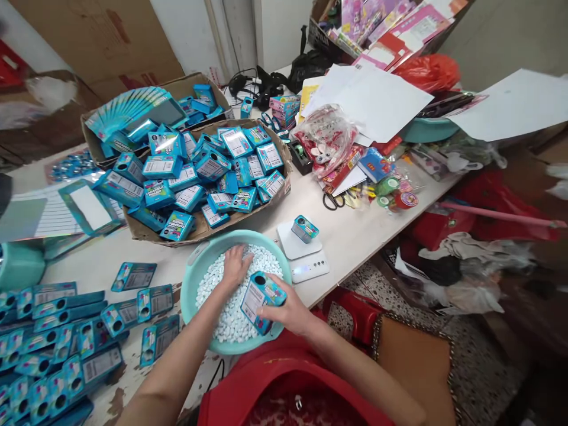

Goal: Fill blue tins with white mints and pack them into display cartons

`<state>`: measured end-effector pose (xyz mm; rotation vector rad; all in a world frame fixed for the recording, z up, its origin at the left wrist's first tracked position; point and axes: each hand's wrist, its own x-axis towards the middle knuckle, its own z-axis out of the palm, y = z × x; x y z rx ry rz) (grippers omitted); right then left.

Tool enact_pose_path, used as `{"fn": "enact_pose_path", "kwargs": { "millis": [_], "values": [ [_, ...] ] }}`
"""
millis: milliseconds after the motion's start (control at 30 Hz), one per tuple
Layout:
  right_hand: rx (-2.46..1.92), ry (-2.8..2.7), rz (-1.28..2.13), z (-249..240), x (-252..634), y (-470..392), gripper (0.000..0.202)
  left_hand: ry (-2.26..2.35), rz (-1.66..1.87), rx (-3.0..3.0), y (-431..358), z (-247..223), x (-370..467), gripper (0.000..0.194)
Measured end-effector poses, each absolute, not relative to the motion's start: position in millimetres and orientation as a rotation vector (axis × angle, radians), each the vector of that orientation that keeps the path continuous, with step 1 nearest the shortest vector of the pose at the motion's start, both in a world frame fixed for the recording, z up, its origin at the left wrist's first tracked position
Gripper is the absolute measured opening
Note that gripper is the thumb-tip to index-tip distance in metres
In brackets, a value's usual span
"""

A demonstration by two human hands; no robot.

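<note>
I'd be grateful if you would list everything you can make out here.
Basin: one, mint green, on the table
White pellets: many, white, inside the basin
Held box: one, blue, over the basin
Scale: one, white, right of the basin
Box on the scale: one, blue
Cartons: two, brown, behind the basin, full of blue boxes
Loose boxes: many, blue, table's left side
Scissors: black handles, beyond the scale
Paper sheets: several, white, upper right
Plastic bag: one, red, upper right
Table: one, white
Remaining clutter: too mixed to count
Left hand: one, in the pellets
Right hand: one, gripping the held box
</note>
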<state>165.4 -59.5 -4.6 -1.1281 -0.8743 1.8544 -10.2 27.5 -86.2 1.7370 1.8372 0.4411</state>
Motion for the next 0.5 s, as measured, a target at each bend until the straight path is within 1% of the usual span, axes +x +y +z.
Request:
{"fn": "enact_pose_path", "kwargs": {
  "millis": [67, 133, 233, 300, 367, 433, 500],
  "values": [
    [-1.108, -0.908, 1.895, -2, 166, -65, 0.055, 1.857, 0.225, 1.826, 26, -98, 3, 0.036],
    [-1.121, -0.874, 1.856, -3, 169, -66, 0.057, 1.787, 0.070, 1.887, 16, -99, 16, 0.035],
    [-1.228, -0.807, 1.757, -7, 176, -62, 0.056, 1.659, -0.039, 1.914, -5, -90, 20, 0.026],
    [-1.327, -0.794, 1.678, -7, 182, -57, 0.047, 1.663, 0.062, 1.819, -16, -85, 15, 0.019],
    [-1.422, -0.845, 1.566, -6, 187, -51, 0.045, 1.707, 0.346, 1.558, -23, -82, 7, 0.014],
    [-1.503, -0.962, 1.449, -4, 189, -46, 0.046, 1.717, 0.612, 1.248, -26, -78, -1, 0.019],
    [-1.546, -1.124, 1.329, -3, 188, -43, 0.043, 1.714, 0.751, 1.050, -26, -71, -5, 0.027]
  ]
}}
